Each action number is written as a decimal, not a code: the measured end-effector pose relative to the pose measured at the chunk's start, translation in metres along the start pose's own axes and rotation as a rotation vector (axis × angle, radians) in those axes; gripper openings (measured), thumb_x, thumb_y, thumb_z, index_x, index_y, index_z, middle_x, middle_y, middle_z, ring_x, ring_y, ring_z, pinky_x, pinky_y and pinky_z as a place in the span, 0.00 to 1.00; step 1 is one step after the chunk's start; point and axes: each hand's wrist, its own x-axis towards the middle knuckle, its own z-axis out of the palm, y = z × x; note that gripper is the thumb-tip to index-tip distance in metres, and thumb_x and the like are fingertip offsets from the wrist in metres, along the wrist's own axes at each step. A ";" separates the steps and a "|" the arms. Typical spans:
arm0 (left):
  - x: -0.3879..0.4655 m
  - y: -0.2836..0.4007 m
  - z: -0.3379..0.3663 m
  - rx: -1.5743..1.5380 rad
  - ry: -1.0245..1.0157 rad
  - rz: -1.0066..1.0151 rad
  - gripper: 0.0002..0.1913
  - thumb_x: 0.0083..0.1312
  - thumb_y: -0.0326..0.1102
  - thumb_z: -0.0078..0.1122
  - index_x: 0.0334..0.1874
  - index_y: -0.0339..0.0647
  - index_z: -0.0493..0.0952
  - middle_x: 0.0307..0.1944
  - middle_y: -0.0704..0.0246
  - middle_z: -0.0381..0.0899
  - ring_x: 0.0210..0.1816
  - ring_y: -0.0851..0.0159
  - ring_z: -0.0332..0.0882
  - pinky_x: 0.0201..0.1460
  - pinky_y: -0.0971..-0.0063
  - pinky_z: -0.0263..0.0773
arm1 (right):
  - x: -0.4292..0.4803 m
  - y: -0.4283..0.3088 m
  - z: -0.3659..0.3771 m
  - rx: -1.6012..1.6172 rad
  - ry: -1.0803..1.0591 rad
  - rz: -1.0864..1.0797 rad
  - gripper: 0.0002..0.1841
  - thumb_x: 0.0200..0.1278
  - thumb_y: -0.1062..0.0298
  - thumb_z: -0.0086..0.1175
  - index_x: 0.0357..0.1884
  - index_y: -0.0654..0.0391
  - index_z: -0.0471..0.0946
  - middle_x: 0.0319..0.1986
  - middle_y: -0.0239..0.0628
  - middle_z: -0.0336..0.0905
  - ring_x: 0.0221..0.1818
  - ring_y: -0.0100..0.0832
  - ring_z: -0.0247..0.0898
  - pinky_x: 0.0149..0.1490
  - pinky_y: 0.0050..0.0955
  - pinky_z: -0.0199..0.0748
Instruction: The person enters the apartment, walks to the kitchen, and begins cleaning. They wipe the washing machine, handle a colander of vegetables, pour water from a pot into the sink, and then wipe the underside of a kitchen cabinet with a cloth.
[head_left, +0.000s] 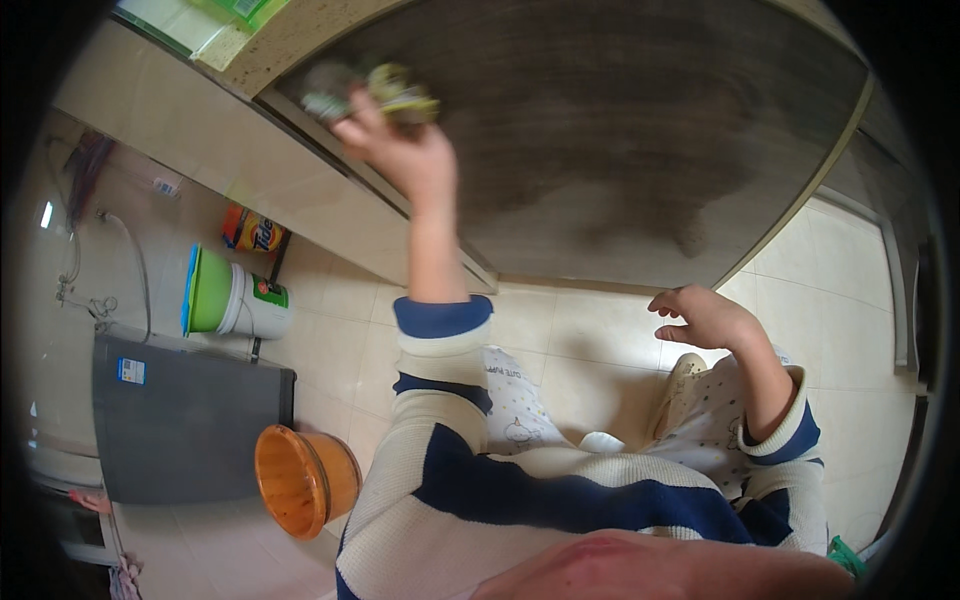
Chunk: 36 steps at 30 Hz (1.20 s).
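My left hand reaches up to the upper left corner of a large dark panel with a pale stone-like edge. Its fingers are closed on a crumpled yellow and green cloth, blurred by motion; whether it presses on the panel is hard to tell. Lighter and darker smeary patches show on the panel's surface. Below the panel's lower right edge, my right hand hangs over the tiled floor with bent fingers apart and nothing in them.
At left stand an orange-brown wooden bucket, a dark grey appliance, a green basin with a white pail, and a Tide bag. A glossy beige wall surface runs beside the panel. A green object lies at the top left.
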 end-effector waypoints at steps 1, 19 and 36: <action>-0.007 0.020 0.006 0.332 -0.095 0.139 0.38 0.52 0.21 0.57 0.71 0.41 0.61 0.66 0.44 0.53 0.64 0.37 0.56 0.66 0.47 0.55 | 0.000 0.002 0.002 -0.002 0.010 0.010 0.23 0.60 0.61 0.64 0.55 0.61 0.76 0.46 0.47 0.82 0.50 0.45 0.78 0.53 0.38 0.77; 0.007 0.046 0.027 0.113 0.019 0.016 0.31 0.60 0.31 0.60 0.68 0.42 0.65 0.64 0.47 0.58 0.63 0.40 0.55 0.67 0.52 0.51 | -0.014 0.003 -0.011 -0.076 0.048 0.047 0.22 0.63 0.59 0.60 0.56 0.60 0.76 0.50 0.48 0.79 0.54 0.49 0.73 0.58 0.40 0.72; -0.046 0.247 0.180 0.175 -0.402 0.603 0.20 0.56 0.32 0.55 0.52 0.54 0.80 0.65 0.62 0.65 0.67 0.50 0.57 0.60 0.50 0.57 | 0.010 0.003 0.007 -0.103 0.007 0.031 0.21 0.60 0.58 0.63 0.51 0.61 0.79 0.46 0.47 0.81 0.52 0.48 0.75 0.55 0.41 0.74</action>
